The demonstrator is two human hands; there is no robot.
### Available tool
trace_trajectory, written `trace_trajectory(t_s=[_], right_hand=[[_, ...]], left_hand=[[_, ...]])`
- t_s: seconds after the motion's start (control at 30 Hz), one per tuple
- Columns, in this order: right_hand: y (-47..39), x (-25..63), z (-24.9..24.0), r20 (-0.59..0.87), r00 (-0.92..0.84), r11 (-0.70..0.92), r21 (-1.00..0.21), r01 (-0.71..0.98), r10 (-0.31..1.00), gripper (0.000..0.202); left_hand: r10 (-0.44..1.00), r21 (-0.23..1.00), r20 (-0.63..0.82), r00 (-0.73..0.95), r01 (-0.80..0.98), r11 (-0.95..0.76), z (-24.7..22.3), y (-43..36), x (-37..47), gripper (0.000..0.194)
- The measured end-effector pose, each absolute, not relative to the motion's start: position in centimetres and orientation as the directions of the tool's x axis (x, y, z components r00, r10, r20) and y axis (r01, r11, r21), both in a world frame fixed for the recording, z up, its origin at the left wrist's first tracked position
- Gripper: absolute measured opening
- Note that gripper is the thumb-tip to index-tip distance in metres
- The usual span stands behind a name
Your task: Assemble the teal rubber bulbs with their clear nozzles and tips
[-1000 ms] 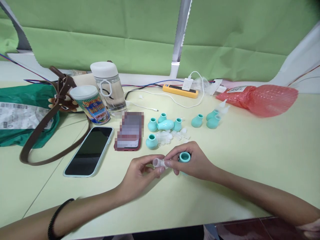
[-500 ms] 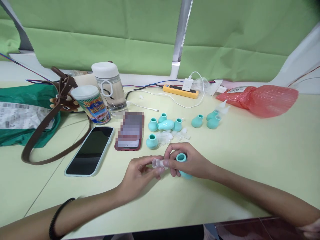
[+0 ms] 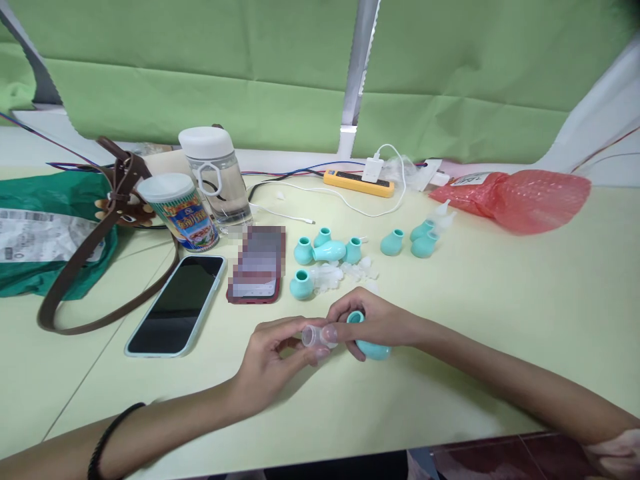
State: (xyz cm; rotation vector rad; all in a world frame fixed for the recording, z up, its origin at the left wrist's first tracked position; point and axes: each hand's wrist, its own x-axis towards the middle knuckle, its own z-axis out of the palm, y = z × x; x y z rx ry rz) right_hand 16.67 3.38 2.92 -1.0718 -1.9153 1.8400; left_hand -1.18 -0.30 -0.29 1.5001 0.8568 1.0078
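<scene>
Between my two hands is a small clear plastic tube [image 3: 311, 336], its round mouth facing left. My left hand [image 3: 273, 353] pinches it with thumb and fingers. The thumb and forefinger of my right hand [image 3: 377, 320] press on its right end, where my fingers partly hide it. A turquoise squeeze bulb [image 3: 374, 349] is tucked under my right palm, its round opening tilted up. Beyond my hands lie several more turquoise bulbs [image 3: 302, 285] and a little heap of translucent plastic parts [image 3: 327, 275]. Two bulbs [image 3: 424, 244] farther right have clear pointed tips fitted.
Left of my hands lie a black-screened phone [image 3: 177, 307] and a second phone with a blurred screen [image 3: 257, 263]. Behind them stand a noodle cup [image 3: 183, 213] and a water bottle [image 3: 217, 180]. A yellow power strip [image 3: 357, 183], a red plastic package [image 3: 530, 200] and a green bag [image 3: 50, 233] lie farther out.
The bulb under my right palm has tipped over, its body now pointing right and more of it showing. Both hands still hold the clear tube; my right thumb has shifted slightly on it.
</scene>
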Motion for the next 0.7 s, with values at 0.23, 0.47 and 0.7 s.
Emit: trace_trajectory(t_s=[0.23, 0.47, 0.7], right_hand=[[3.09, 16.61, 3.1, -0.251, -0.751, -0.099, -0.965, 0.242, 0.611, 0.024], [2.67, 16.43, 3.31, -0.252, -0.692, -0.108, -0.963, 0.245, 0.677, 0.024], [2.7, 16.43, 3.39, -0.254, -0.69, -0.125, -0.964, 0.233, 0.678, 0.017]], left_hand=[[0.875, 0.961, 0.232, 0.424, 0.038, -0.273, -0.22, -0.34, -1.32, 0.022], [0.867, 0.95, 0.266, 0.421, 0.039, -0.311, 0.17, -0.39, -1.23, 0.021], [0.86, 0.927, 0.316, 0.401, 0.063, -0.37, -0.36, -0.52, -1.3, 0.022]])
